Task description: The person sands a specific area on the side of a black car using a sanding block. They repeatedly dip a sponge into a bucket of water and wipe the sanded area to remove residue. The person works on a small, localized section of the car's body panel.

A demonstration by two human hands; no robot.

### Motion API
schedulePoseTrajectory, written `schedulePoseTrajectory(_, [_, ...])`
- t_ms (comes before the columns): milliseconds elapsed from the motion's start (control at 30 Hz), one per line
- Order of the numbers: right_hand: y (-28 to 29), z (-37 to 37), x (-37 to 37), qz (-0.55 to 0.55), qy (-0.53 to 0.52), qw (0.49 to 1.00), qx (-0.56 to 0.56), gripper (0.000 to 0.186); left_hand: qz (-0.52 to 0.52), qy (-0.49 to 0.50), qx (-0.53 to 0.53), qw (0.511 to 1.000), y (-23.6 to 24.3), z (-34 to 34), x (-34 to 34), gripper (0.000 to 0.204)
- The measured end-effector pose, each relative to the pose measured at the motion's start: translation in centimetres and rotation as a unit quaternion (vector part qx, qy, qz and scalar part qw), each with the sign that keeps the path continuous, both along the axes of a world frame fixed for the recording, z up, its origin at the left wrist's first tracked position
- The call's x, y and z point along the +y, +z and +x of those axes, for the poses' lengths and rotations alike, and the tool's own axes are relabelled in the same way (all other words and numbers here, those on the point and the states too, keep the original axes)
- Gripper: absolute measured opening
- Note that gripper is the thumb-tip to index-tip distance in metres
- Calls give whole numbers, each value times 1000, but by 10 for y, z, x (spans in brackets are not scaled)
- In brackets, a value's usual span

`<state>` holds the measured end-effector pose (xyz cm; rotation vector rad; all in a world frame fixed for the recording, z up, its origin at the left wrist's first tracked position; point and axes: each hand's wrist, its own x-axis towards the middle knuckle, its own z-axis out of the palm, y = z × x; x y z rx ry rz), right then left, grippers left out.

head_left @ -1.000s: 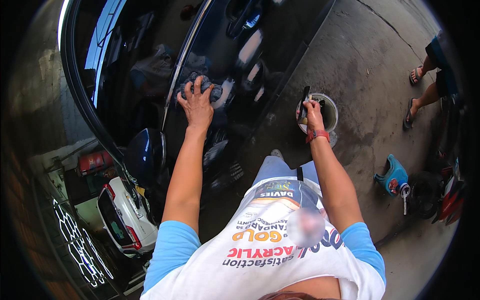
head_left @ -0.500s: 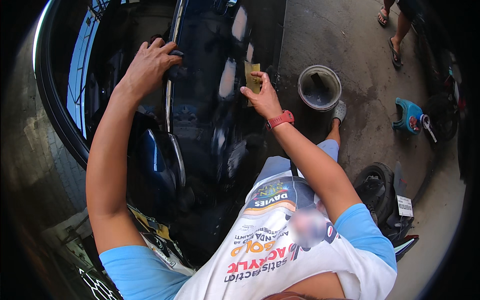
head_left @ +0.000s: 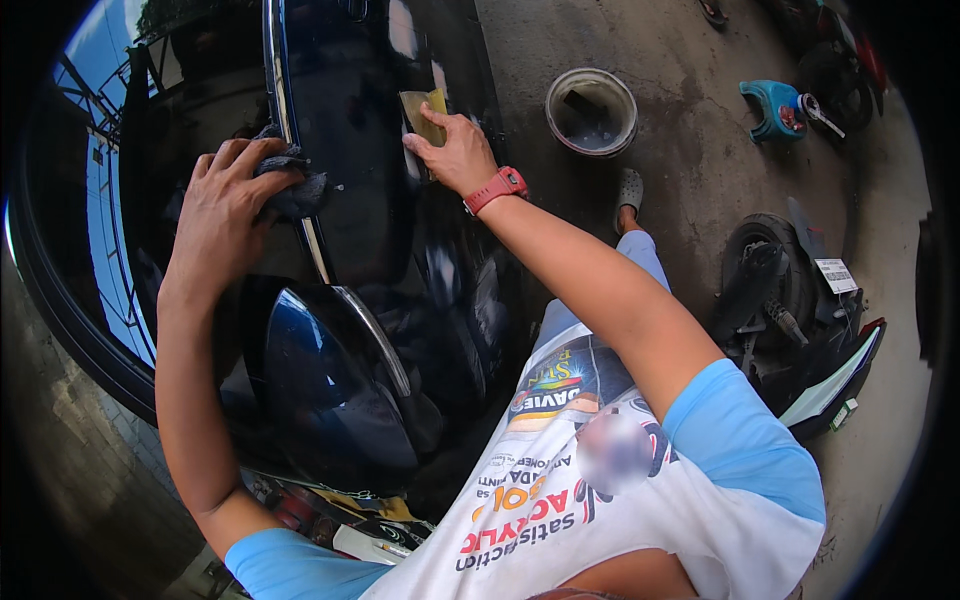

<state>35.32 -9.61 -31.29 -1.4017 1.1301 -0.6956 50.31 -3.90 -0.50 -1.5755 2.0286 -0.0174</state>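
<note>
My left hand [head_left: 222,220] grips a dark, crumpled wet cloth [head_left: 300,190] at the window edge of a dark car, over the chrome trim strip [head_left: 276,60]. A few drops show beside the cloth. Farther right, my right hand [head_left: 460,155] holds a yellowish sheet of sandpaper [head_left: 425,112] between thumb and fingers. The sheet lies against the glossy dark car door [head_left: 345,120], slightly bent, with its upper corners sticking up. A pale sanded patch [head_left: 402,28] shows on the panel beyond the sheet.
The car's side mirror [head_left: 325,385] juts out below my left hand. To the right, a round bucket [head_left: 592,150] of murky water stands on the concrete floor [head_left: 680,100]. A blue plastic stool [head_left: 770,112] and a motorcycle wheel [head_left: 765,265] are farther right.
My view has shifted, so the car and bucket sit farther up and left. My left hand has slid nearer along the trim with the cloth. The right hand now pinches the sandpaper, which has bent.
</note>
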Motion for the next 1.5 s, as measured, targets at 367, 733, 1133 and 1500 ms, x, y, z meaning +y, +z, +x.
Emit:
schedulePoseTrajectory(367, [16,5,47,-87,-42,995,-4,53,38,3,0,999,-14,7,-6,49])
schedulePoseTrajectory(733, [2,3,49,-141,-38,989,23,55,42,11,2,999,-32,-5,-3,42])
schedulePoseTrajectory(1133, [13,-12,69,-103,22,994,16,63,48,41,-44,997,-38,-8,-10,47])
schedulePoseTrajectory(1500, [-16,7,37,-103,-14,994,13,58,4,67,-80,995,-42,-13,-5,62])
